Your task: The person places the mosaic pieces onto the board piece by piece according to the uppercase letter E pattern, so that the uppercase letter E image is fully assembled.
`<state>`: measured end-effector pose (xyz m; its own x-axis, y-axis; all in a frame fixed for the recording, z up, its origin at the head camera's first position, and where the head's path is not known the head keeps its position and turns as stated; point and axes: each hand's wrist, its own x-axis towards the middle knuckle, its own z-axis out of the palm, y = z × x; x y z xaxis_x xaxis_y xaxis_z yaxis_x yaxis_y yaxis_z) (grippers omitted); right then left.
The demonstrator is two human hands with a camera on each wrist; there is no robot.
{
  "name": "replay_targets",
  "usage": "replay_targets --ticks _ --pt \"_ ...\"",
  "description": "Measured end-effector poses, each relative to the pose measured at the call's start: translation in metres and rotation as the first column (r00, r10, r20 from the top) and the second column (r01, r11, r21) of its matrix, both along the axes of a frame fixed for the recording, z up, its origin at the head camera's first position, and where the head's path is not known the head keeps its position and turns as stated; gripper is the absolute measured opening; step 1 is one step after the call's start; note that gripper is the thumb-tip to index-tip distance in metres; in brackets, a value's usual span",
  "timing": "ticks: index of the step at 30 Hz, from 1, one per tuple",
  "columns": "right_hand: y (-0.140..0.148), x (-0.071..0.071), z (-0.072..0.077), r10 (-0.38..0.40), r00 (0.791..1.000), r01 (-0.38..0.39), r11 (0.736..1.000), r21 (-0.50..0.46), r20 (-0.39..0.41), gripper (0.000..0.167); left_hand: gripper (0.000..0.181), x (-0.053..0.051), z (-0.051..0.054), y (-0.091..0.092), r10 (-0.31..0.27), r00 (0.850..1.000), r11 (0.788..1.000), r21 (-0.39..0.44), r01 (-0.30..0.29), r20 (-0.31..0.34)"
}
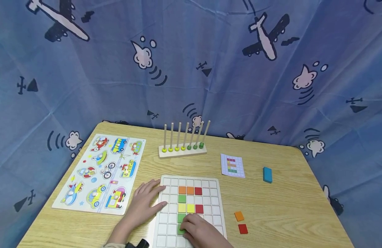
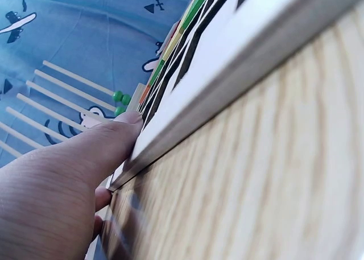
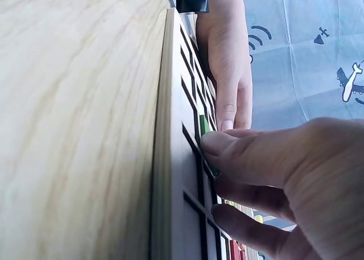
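Note:
A white grid board (image 1: 210, 210) lies on the table, with orange, red, green and yellow square tiles in some cells. My left hand (image 1: 143, 204) rests along its left edge, fingers spread and the thumb on the rim, as the left wrist view also shows. Over the lower cells, my right hand (image 1: 200, 231) pinches a green tile (image 3: 204, 125) between thumb and fingers at the board's surface. Another green tile (image 1: 181, 217) sits just above it, partly covered by the fingers. A pattern card (image 1: 233, 166) with a coloured E lies beyond the board's upper right corner.
Loose orange (image 1: 239, 216) and red (image 1: 243, 228) tiles lie right of the board. Farther back is a blue block (image 1: 267, 175). A peg stand (image 1: 182, 153) with yellow and green beads stands behind. A vehicle puzzle (image 1: 91, 182) lies at left, and a blue curtain (image 1: 178, 69) hangs behind.

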<state>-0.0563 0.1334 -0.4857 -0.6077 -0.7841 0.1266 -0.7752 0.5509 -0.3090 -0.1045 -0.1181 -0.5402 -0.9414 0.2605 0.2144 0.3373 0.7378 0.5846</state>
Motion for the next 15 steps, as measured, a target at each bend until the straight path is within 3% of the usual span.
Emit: replay_targets --ticks 15 --pt "-0.0002 -0.0007 -0.0057 -0.016 1.000 0.016 1.000 -0.019 0.004 0.013 0.051 0.0002 -0.0008 0.0001 -0.003 1.000 1.000 0.002 0.003 -0.011"
